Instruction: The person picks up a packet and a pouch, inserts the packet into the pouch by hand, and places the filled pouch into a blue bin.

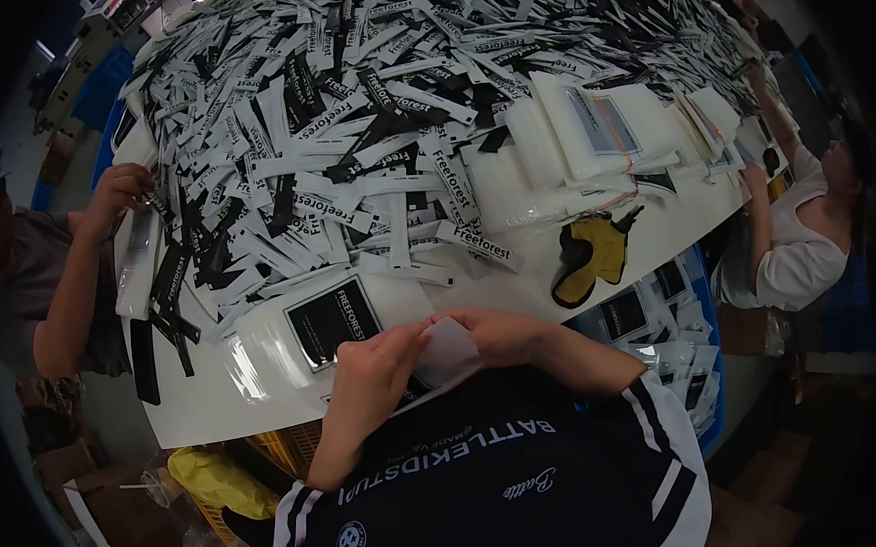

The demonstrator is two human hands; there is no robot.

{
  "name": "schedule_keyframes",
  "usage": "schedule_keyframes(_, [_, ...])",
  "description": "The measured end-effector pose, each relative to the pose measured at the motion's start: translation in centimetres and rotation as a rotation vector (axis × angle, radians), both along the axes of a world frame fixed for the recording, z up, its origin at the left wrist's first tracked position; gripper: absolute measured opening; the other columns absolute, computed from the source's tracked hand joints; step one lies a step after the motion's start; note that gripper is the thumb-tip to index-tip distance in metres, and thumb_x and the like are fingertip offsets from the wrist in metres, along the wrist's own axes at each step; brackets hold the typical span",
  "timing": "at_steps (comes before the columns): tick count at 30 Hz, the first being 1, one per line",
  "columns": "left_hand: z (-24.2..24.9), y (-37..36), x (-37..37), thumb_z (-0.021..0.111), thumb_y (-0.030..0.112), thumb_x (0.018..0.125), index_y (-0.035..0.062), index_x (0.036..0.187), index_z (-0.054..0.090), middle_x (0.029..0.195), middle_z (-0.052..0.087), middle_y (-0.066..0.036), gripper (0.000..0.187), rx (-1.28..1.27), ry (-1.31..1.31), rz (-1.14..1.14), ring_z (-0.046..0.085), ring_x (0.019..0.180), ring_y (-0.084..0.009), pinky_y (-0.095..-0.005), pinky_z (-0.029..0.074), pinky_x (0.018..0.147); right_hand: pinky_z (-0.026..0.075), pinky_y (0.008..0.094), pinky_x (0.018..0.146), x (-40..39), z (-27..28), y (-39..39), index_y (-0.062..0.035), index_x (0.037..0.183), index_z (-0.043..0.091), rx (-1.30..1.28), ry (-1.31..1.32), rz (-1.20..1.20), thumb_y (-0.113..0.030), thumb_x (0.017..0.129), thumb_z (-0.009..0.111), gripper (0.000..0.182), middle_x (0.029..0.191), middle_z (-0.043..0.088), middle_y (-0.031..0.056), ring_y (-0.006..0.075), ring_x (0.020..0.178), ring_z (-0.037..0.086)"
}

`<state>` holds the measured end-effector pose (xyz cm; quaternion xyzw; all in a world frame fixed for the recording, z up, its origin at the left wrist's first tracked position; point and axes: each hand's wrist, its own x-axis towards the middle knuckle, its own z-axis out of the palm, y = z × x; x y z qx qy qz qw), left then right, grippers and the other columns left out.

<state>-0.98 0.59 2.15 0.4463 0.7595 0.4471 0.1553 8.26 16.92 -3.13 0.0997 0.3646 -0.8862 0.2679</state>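
White table (195, 411) w/ a huge heap of sachets (395, 184), ppl (794, 263) on both sides (head cam). L hand (369, 369) & R hand (499, 334) both pinch 1 frosted bag (451, 351) at the near edge. Looks thin, so prob creases or slips if tugged unevenly; bag stack (260, 350) beside could slide too.

- One held bag (451, 353)
- One surface (195, 411)
- Sachets (382, 100): far too many to count
- Stacked bags (598, 125) on the surface: many, exact number unclear
- One yellow-black item (601, 252)
- One blue bin (719, 383)
- Binned bags (624, 314): several, overlapping, so no exact count
- One yellow sack (217, 482)
- At least two co-workers (795, 273)
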Motion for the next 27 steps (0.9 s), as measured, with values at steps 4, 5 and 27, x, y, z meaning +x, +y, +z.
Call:
schedule_keyframes(4, [1.1,-0.3,-0.4,0.064,0.012,0.081,0.0019,0.087,0.063,0.066,0.062,-0.012,0.012,-0.059,-0.075,-0.032,0.06,0.052,-0.0222,-0.0264,0.045,0.047,0.046,0.0246,0.081,-0.2,-1.0,1.5,-0.0012,0.121,0.047,0.203,0.159,0.038,-0.013,0.084,0.06,0.041,0.113,0.054,0.0066,0.0117,0.096,0.056])
schedule_keyframes(5, [1.5,-0.6,-0.7,0.066,0.012,0.079,0.0021,0.086,0.063,0.066,0.062,-0.011,0.013,-0.116,-0.146,-0.038,0.06,0.051,-0.0193,-0.0252,0.045,0.047,0.046,0.0246,0.081,0.1,-0.7,1.4,-0.0012,0.121,0.047,0.203,0.16,0.042,-0.013,0.084,0.06,0.041,0.113,0.054,0.0066,0.0117,0.096,0.056])
schedule_keyframes(27, [-4.1,-2.1,-2.4,0.074,0.01,0.068,0.0018,0.091,0.06,0.099,0.06,-0.011,0.028,0.012,0.167,0.337,0.057,0.094,-0.0288,-0.0347,0.046,0.078,0.043,0.0364,0.089,3.0,6.2,5.9,-0.0046,0.118,0.052,1.6,0.521,0.145,-0.012,0.068,0.072,0.055,0.114,0.056,0.0165,0.03,0.106,0.053])
